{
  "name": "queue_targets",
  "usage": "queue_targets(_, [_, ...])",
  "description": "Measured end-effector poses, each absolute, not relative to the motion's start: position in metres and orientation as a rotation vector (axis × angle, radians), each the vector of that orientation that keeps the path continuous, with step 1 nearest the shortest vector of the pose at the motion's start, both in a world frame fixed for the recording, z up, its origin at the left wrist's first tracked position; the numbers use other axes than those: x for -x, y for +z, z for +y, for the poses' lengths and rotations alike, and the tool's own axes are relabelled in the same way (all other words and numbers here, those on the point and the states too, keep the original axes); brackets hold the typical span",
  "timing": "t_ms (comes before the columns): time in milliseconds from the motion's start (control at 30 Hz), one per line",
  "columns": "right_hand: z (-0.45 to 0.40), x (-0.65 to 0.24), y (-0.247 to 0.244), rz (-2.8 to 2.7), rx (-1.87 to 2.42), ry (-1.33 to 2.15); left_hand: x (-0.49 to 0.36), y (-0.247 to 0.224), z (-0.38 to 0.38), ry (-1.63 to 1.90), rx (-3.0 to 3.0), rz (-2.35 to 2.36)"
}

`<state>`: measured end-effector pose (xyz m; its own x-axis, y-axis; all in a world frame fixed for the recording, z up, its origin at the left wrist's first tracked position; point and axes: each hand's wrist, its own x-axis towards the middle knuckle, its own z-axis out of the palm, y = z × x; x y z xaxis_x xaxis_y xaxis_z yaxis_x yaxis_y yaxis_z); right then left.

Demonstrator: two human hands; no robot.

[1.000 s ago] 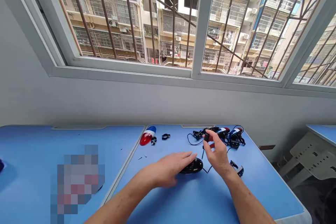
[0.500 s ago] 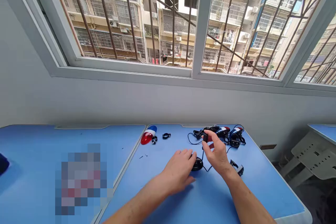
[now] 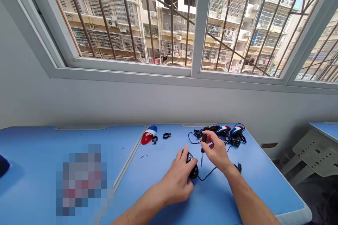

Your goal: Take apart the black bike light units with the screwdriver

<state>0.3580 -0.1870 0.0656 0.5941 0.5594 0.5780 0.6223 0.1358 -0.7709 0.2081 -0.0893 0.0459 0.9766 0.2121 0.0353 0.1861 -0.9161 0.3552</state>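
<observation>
The black oval housing [image 3: 192, 167] is sitting on the blue desk [image 3: 158, 197], with its thin black cable [image 3: 208, 175] trailing off to the right. The left hand [image 3: 178, 181] is wrapping its grip around the housing. Just beside it, the right hand [image 3: 217, 151] is pinching a small screwdriver [image 3: 203, 146] upright in a tight grip. A red, white and blue lens [image 3: 148, 135] is lying farther back on the desk.

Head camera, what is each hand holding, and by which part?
Left hand grips a black oval housing by its sides; right hand pinches a small screwdriver by its handle.
</observation>
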Motion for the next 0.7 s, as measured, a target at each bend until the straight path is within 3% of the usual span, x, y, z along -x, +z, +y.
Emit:
queue_targets(200, [-0.187,-0.361,0.064,-1.059,1.537,-0.132,-0.217,0.046,-0.097,0.355,-2.577,0.401])
queue_targets(400, [-0.188,-0.363,0.059,-1.047,1.522,-0.243,-0.223,0.017,-0.087,0.549,-2.619,0.345])
queue_targets(567, [-0.190,-0.360,0.063,-1.008,1.426,-0.301,-0.213,0.030,-0.077,0.280,-2.744,0.622])
queue_targets(700, [-0.191,-0.357,0.064,-1.036,1.367,-0.267,-0.206,0.051,-0.077,0.131,-2.769,0.475])
